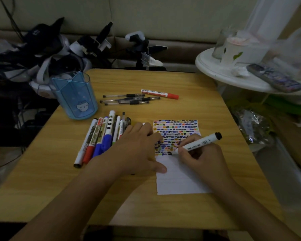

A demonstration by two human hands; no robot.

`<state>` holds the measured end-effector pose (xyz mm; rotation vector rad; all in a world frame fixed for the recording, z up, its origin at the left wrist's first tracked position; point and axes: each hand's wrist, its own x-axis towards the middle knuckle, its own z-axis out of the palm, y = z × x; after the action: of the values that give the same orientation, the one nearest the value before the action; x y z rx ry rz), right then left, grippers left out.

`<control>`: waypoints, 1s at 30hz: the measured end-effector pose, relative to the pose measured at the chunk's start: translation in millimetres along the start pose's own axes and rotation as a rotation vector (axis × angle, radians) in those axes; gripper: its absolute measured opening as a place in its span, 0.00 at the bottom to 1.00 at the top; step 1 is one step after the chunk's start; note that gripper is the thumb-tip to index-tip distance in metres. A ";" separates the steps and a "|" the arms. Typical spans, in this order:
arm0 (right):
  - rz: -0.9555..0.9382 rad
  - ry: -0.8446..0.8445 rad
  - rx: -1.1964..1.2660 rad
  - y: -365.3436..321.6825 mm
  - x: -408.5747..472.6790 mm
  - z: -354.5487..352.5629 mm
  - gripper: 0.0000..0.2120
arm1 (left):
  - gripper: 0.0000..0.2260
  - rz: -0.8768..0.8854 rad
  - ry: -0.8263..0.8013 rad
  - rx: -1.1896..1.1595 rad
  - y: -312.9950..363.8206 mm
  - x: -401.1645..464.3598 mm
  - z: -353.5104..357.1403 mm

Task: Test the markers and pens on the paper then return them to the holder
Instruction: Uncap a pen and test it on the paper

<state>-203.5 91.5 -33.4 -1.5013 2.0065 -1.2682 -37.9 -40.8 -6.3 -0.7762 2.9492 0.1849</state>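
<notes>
A white sheet of paper [181, 180] lies on the wooden table [59, 188], its upper half covered with small coloured marks. My right hand [203, 159] grips a white marker with a black end [200, 143], its tip touching the paper just below the marks. My left hand [137, 150] lies flat with fingers spread, pressing the paper's left edge and partly covering a pile of markers and pens [101, 138]. A blue translucent holder [75, 96] stands empty at the table's back left. Three black pens [127, 100] and a red-capped marker [159, 93] lie behind the paper.
A round white side table [215, 70] at the right carries a glass, a cup and a remote. Dark devices, straps and cables are heaped behind the table at the left. Bags and foil packaging lie on the floor at the right.
</notes>
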 end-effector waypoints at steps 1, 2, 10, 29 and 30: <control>0.002 -0.010 0.003 -0.3 -0.1 0.0 0.07 | 0.40 0.000 0.001 0.003 -0.3 0.1 0.1; 0.004 -0.017 0.002 -0.5 -0.2 -0.1 0.07 | 0.40 0.000 0.001 0.005 -0.3 0.2 0.3; 0.013 -0.020 0.026 -2.1 -0.7 -1.4 0.06 | 0.40 -0.006 -0.003 0.001 0.1 0.1 0.4; 0.165 0.101 0.408 -5.8 12.4 -24.2 0.05 | 0.36 -0.014 -0.020 -0.073 -0.3 -2.5 -6.4; 0.174 0.099 0.419 -5.8 13.0 -24.4 0.05 | 0.32 -0.017 0.013 -0.098 -0.1 -3.3 -6.9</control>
<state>-222.2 90.7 -12.2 -1.0643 1.7391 -1.5899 -35.3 -40.2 0.9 -0.8169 2.9637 0.3265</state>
